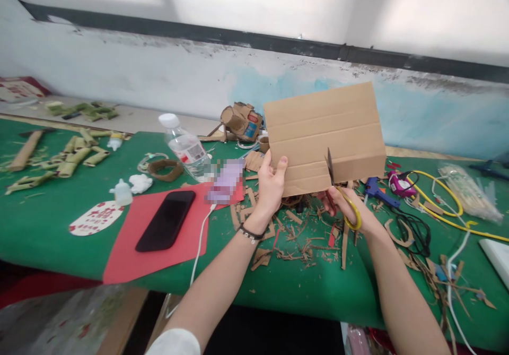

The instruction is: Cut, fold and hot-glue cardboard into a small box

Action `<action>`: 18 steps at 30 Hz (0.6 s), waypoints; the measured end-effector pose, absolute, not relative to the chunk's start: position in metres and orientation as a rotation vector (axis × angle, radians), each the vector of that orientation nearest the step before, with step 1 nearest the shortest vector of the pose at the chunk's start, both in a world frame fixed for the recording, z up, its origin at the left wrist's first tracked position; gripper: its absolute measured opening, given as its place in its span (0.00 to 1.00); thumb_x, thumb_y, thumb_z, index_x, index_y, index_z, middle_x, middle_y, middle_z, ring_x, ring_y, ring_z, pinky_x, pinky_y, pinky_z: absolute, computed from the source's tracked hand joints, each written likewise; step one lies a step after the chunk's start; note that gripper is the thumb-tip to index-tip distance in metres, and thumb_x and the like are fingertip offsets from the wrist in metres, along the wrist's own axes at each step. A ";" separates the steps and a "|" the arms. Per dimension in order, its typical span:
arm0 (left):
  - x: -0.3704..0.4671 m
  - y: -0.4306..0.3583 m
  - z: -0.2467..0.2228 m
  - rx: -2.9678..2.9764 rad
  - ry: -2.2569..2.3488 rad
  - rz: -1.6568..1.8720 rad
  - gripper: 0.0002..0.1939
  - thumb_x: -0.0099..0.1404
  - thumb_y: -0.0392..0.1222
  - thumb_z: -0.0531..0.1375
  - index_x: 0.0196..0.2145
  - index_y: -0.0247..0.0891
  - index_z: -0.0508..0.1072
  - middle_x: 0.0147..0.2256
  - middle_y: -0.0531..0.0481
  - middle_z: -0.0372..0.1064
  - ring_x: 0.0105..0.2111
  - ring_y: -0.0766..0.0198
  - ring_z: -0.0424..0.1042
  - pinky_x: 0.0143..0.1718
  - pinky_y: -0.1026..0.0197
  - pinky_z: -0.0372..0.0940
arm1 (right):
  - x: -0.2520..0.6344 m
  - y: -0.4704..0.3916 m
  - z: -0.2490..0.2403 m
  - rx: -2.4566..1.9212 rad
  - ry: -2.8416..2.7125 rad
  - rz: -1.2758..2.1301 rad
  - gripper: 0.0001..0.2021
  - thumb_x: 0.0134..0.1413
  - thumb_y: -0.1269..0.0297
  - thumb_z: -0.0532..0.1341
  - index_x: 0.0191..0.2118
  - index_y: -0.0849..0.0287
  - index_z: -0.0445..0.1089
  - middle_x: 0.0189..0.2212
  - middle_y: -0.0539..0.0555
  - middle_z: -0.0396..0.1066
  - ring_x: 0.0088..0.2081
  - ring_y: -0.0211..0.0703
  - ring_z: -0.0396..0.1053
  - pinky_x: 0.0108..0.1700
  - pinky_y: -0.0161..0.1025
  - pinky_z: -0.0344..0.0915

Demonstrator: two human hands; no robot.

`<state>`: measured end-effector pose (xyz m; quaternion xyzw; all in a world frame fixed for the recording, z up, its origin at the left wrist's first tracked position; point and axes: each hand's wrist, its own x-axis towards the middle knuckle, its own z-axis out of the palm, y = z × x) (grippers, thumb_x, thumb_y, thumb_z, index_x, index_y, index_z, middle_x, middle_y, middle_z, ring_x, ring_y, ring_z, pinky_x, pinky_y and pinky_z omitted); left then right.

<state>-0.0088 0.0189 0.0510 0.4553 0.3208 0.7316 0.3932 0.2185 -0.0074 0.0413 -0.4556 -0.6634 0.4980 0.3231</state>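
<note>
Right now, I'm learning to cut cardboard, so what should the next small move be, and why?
I'd probably squeeze the scissors gently: a blade lies across the cardboard near its lower edge, the right hand grips the handles, and the left hand holds the cardboard's left side.

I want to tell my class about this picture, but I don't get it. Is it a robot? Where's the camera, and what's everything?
There's no robot here, just a person working barehanded. The picture comes from a camera worn on that person's head, looking forward and down. The left hand holds a piece of cardboard. The right hand holds scissors, with their blades at the cardboard's lower part. On the green table you can see cardboard scraps, a black phone on red paper, a plastic bottle and a blue glue gun.
</note>
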 end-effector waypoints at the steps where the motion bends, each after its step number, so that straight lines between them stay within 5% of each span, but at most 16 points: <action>1: -0.008 0.018 0.051 1.163 0.821 1.871 0.31 0.71 0.61 0.68 0.63 0.42 0.74 0.62 0.39 0.78 0.65 0.46 0.76 0.65 0.43 0.74 | 0.218 -0.008 0.041 -1.187 -1.729 1.330 0.36 0.64 0.24 0.55 0.40 0.57 0.75 0.27 0.53 0.72 0.26 0.43 0.65 0.31 0.42 0.61; 11: -0.006 0.014 0.050 1.158 0.887 1.969 0.29 0.73 0.62 0.65 0.64 0.43 0.73 0.63 0.38 0.76 0.63 0.48 0.77 0.67 0.44 0.70 | 0.209 -0.016 0.044 -1.098 -1.669 1.455 0.34 0.64 0.24 0.53 0.41 0.54 0.73 0.32 0.54 0.71 0.32 0.46 0.68 0.39 0.44 0.70; 18: -0.014 0.017 0.050 1.207 0.919 1.997 0.31 0.73 0.60 0.65 0.66 0.44 0.71 0.64 0.39 0.75 0.61 0.49 0.78 0.64 0.46 0.74 | 0.204 -0.015 0.044 -1.137 -1.638 1.453 0.37 0.58 0.20 0.57 0.39 0.55 0.73 0.29 0.53 0.70 0.30 0.46 0.68 0.36 0.45 0.68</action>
